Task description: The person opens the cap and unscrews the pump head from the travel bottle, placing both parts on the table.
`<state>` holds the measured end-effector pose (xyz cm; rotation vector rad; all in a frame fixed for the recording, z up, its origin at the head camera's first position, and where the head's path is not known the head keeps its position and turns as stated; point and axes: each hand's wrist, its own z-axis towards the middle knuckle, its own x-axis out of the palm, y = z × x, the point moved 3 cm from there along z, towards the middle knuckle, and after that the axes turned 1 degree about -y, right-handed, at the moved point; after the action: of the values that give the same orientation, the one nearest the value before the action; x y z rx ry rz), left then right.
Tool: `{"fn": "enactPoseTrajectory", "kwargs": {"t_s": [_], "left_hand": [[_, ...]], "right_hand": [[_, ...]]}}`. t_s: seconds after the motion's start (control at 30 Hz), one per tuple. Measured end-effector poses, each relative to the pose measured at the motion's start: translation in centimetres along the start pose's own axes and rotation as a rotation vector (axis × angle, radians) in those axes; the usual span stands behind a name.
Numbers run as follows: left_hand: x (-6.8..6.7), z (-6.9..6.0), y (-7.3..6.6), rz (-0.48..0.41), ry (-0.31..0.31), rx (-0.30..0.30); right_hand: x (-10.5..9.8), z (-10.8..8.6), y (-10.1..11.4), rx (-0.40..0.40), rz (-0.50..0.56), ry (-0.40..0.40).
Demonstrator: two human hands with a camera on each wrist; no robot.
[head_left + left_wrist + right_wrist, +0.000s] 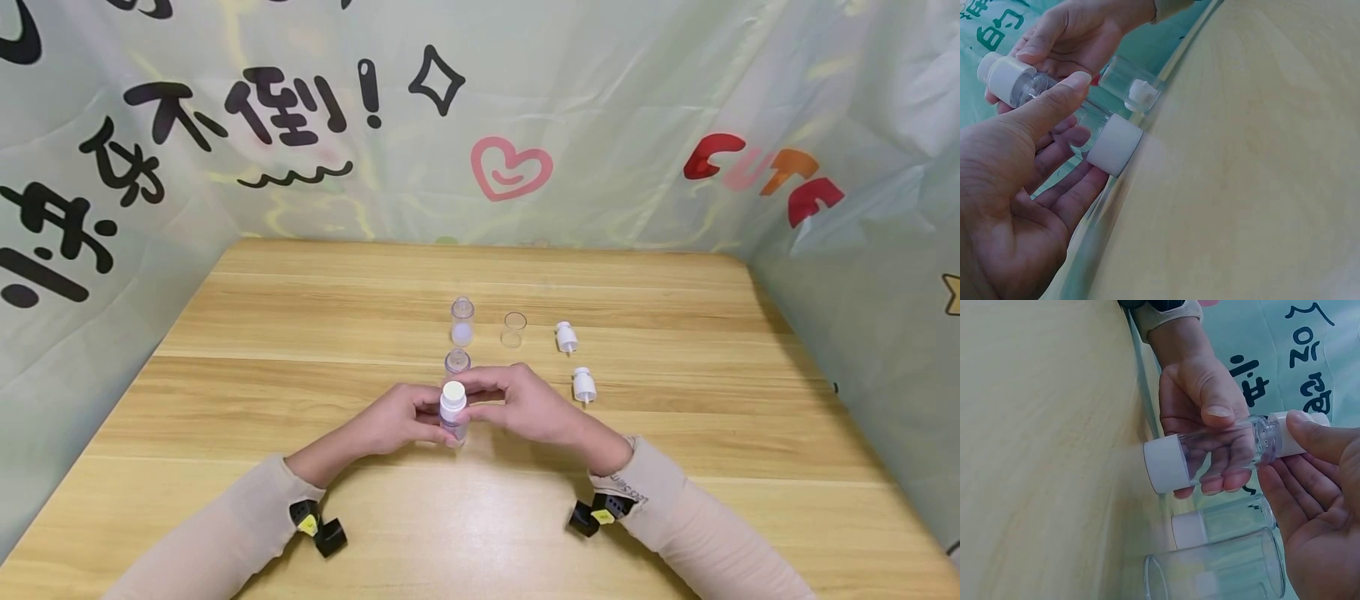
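A clear bottle with a white base point(1167, 464) stands upright over the table's middle, between both hands. My left hand point(396, 419) holds its transparent body, thumb on one side and fingers on the other. On the bottle's neck sits a white pump top point(453, 397), which my right hand point(525, 404) pinches between thumb and fingers. Whether the pump top is screwed tight cannot be told. Just behind the hands is a second clear bottle point(457, 361), partly hidden by the right hand. Farther back stands another clear bottle point(462, 320) without a pump top.
A clear cylindrical cover point(513, 330) stands right of the rear bottle. Two loose white pump tops, one farther back point(566, 337) and one nearer point(583, 385), lie to the right on the wooden table point(300, 333). Printed cloth walls point(600, 183) border the table's back and sides.
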<state>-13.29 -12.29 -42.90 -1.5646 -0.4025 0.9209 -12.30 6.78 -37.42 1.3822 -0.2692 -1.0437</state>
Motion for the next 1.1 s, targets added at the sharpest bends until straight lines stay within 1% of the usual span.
{"fn": "enactPoseTrajectory", "kwargs": {"t_s": [0.17, 0.4, 0.67, 0.77, 0.9, 1.1], "left_hand": [[0.0, 0.0, -0.1, 0.026, -0.005, 0.001], [0.0, -0.1, -0.2, 0.039, 0.002, 0.009], [-0.1, -0.1, -0.2, 0.07, -0.002, -0.003], [-0.1, -0.1, -0.2, 0.065, -0.001, -0.01], [-0.1, -0.1, -0.2, 0.041, 0.009, -0.009], [-0.1, -0.1, -0.2, 0.055, 0.016, 0.003]], "right_hand": [[-0.1, 0.0, 0.1, -0.002, 0.003, 0.001], [-0.2, 0.0, 0.3, 0.02, 0.019, -0.025], [-0.4, 0.0, 0.6, 0.032, 0.059, -0.054], [-0.5, -0.1, 0.7, 0.031, 0.069, -0.064], [-0.7, -0.2, 0.8, 0.023, 0.06, -0.084], [-1.4, -0.3, 1.2, 0.015, 0.032, -0.13]]}}
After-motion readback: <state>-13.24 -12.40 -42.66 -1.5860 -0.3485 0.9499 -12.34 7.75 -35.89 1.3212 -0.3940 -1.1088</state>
